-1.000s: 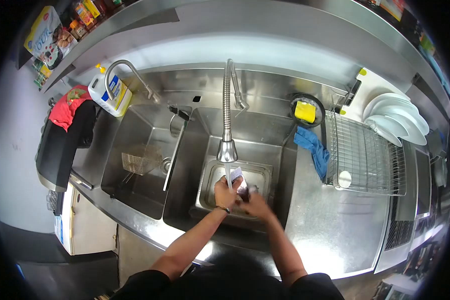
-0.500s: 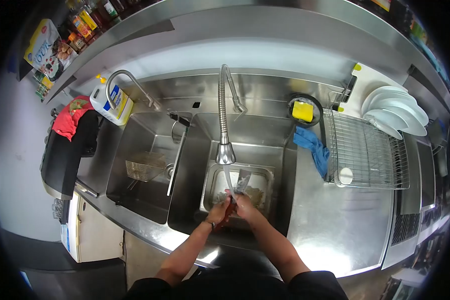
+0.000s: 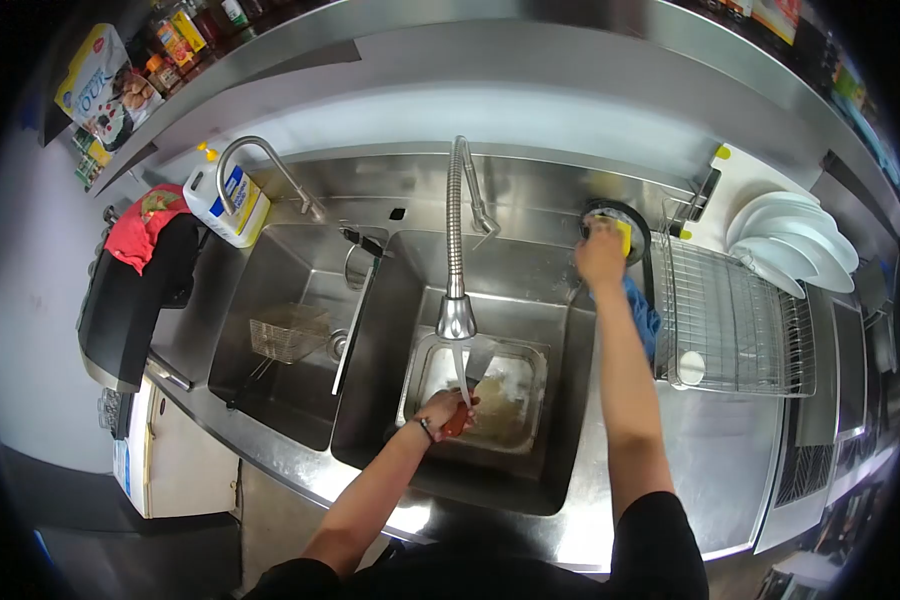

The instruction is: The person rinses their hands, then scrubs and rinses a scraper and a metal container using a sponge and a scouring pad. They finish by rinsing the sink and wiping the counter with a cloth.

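My left hand [image 3: 442, 410] is wrapped round the reddish handle of a knife [image 3: 480, 360], whose broad blade points up and away over a metal tray [image 3: 405, 400] in the right sink basin. Water runs from the spring-hose faucet [image 3: 456, 318] onto the knife and hand. My right hand [image 3: 602, 252] is at the sink's back right corner, its fingers on a yellow sponge [image 3: 625, 236] in a round black dish [image 3: 638, 218]. A blue cloth [image 3: 642, 318] lies just below that hand, partly hidden by the forearm.
A wire dish rack [image 3: 735, 310] stands at the right, with white plates [image 3: 795, 235] behind it. The left basin holds a wire basket [image 3: 288, 338]. A white jug [image 3: 228, 208] stands behind that basin, near a second faucet [image 3: 260, 142]. A shelf edge [image 3: 530, 15] runs overhead.
My right hand has left the water and reached up and right to the yellow sponge. My left hand stays on the knife under the faucet. The view has shifted slightly.
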`<state>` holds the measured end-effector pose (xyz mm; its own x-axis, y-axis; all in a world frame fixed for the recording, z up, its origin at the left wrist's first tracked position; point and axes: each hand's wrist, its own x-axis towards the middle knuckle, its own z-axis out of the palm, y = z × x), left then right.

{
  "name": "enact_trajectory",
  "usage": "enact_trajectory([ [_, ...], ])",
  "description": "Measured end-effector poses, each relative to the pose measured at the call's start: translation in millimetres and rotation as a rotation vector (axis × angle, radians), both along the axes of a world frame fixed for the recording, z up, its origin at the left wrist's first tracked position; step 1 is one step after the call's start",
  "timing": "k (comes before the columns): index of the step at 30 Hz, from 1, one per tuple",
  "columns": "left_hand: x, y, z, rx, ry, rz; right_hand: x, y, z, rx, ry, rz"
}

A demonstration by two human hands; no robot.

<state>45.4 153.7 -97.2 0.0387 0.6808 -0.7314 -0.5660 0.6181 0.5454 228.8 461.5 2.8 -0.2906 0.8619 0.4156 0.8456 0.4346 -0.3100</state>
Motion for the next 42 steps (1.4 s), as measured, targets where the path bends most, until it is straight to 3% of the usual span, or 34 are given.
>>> enact_trajectory([
  [1, -0.2, 9.2, 2.5, 0.041, -0.108, 0.026, 4.5, 16.7, 7.9, -0.040, -0.159, -0.087],
  [2, 3.4, 14.9, 18.8, 0.086, -0.098, 0.033, 6.3, 18.4, 21.3, -0.035, -0.156, -0.082],
  [4, 7.1, 19.1, 50.0, 0.099, -0.092, 0.029, 10.8, 22.0, 42.4, -0.414, -0.206, -0.325],
  [7, 4.9, 11.3, 47.5, 0.106, -0.080, -0.035, 14.4, 49.7, 16.3, -0.595, -0.208, -0.322],
  [13, 16.2, -22.6, 57.2, -0.027, -0.003, -0.007, 21.3, 58.3, -1.0, -0.363, -0.152, -0.287],
  [16, 9.4, -33.3, 45.4, -0.065, -0.048, 0.019, 24.8, 48.1, 17.7, -0.183, 0.177, -0.169],
  [17, 10.3, -35.4, 45.9, -0.104, -0.054, 0.029, 23.7, 33.5, 31.1, -0.186, 0.173, -0.166],
  [19, 11.9, -33.7, 48.0, -0.074, -0.026, 0.023, 20.3, 3.0, 50.7, -0.095, 0.350, 0.121],
  [21, 16.5, -28.3, 54.9, -0.038, 0.000, 0.017, 13.6, -43.0, 53.6, -0.162, 0.485, 0.289],
  [24, 25.6, -19.4, 75.6, 0.005, 0.050, -0.022, -11.8, -126.4, 18.3, -0.307, 0.506, 0.359],
  [25, 28.3, -16.0, 80.9, 0.013, 0.081, -0.047, -23.7, -150.8, -3.9, -0.438, 0.406, 0.328],
  [27, 31.8, -16.7, 74.2, 0.015, 0.111, -0.076, -46.3, -199.4, -45.7, -0.468, 0.159, 0.264],
  [29, 31.1, -17.3, 53.9, -0.025, 0.174, -0.059, -62.2, -218.5, -78.3, -0.359, 0.244, 0.268],
  [31, 37.0, -22.5, 47.6, -0.034, 0.210, -0.117, -68.5, -216.6, -105.4, -0.403, 0.260, 0.175],
  [33, 36.8, -27.3, 41.4, -0.041, 0.244, -0.180, -71.8, -221.1, -138.8, -0.169, 0.244, 0.242],
  [35, 31.3, -29.2, 35.2, -0.066, 0.117, -0.111, -69.6, -227.1, -128.4, -0.187, 0.208, 0.324],
  [37, 40.5, -36.4, 39.4, -0.068, 0.197, -0.160, -68.2, -209.3, -142.3, -0.266, 0.200, 0.079],
  [39, 39.5, -30.7, 44.0, -0.053, 0.293, -0.220, -68.0, -205.5, -134.8, -0.171, 0.232, 0.096],
  [41, 35.4, -32.3, 43.6, -0.001, 0.250, -0.170, -71.1, -227.8, -111.6, -0.198, 0.184, 0.285],
  [42, 35.8, -42.3, 43.7, -0.019, 0.241, -0.166, -68.0, -218.5, -137.4, -0.114, 0.173, 0.179],
])
